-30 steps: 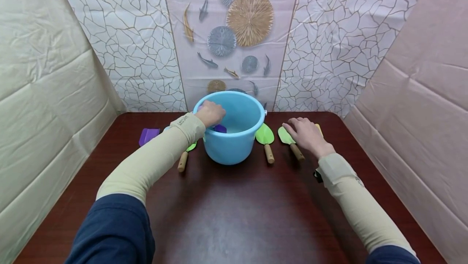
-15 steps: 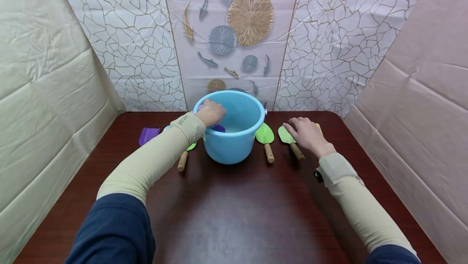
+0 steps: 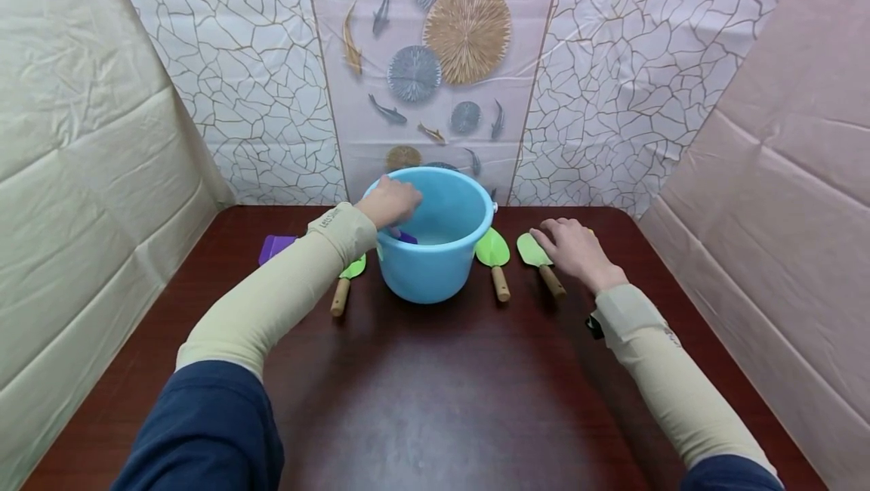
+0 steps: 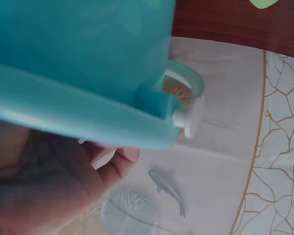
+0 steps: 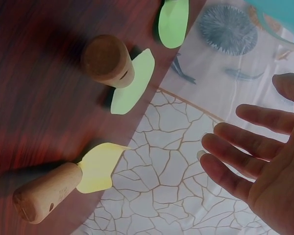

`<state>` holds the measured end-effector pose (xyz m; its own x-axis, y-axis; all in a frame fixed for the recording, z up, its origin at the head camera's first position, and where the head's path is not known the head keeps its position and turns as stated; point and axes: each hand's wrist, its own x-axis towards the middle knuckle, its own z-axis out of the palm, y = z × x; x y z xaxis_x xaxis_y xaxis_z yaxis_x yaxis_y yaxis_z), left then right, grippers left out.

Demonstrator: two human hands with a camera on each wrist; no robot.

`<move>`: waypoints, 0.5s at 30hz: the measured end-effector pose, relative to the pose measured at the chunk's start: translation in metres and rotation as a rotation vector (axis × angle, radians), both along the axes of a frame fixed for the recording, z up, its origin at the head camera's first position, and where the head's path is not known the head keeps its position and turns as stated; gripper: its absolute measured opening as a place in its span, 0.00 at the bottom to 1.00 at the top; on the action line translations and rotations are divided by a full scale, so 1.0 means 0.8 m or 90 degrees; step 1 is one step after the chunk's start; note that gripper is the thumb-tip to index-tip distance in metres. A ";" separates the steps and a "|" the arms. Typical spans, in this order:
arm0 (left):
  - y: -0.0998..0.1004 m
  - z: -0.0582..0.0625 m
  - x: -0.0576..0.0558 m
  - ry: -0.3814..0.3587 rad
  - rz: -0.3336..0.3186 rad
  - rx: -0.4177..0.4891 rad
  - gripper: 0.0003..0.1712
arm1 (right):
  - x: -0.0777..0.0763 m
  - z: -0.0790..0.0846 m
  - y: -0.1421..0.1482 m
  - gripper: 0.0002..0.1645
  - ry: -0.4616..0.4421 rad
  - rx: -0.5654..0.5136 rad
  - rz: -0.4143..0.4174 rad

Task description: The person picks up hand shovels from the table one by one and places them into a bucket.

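My left hand point(image 3: 390, 202) is over the left rim of a light blue bucket point(image 3: 427, 276), fingers curled downward inside it. A small purple piece point(image 3: 406, 237) shows just below the fingers; the rest is hidden, and I cannot tell whether the hand grips it. In the left wrist view the bucket rim point(image 4: 78, 115) covers part of the hand. My right hand point(image 3: 576, 251) has its fingers spread and holds nothing, above a pale green trowel point(image 3: 534, 251) with a wooden handle. A yellow trowel point(image 5: 99, 168) lies near it in the right wrist view.
Bright green trowels lie on either side of the bucket, one on the right point(image 3: 492, 249) and one on the left point(image 3: 352, 267). A purple scoop point(image 3: 274, 248) lies at the far left, partly behind the left sleeve. Fabric walls enclose the dark red table point(image 3: 435, 400).
My left hand and forearm have shifted slightly up and left at the bucket rim, showing more of the left green trowel. The right hand has barely moved.
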<state>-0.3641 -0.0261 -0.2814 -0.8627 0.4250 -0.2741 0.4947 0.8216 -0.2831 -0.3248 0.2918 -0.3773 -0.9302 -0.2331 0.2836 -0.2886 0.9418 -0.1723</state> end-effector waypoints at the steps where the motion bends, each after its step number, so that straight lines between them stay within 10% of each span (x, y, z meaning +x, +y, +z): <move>1: 0.000 0.001 0.000 -0.003 0.002 0.002 0.12 | 0.000 0.000 0.001 0.29 -0.003 0.000 -0.002; 15: -0.014 0.024 0.005 -0.078 0.039 0.057 0.13 | 0.003 0.002 0.006 0.28 -0.011 0.002 -0.004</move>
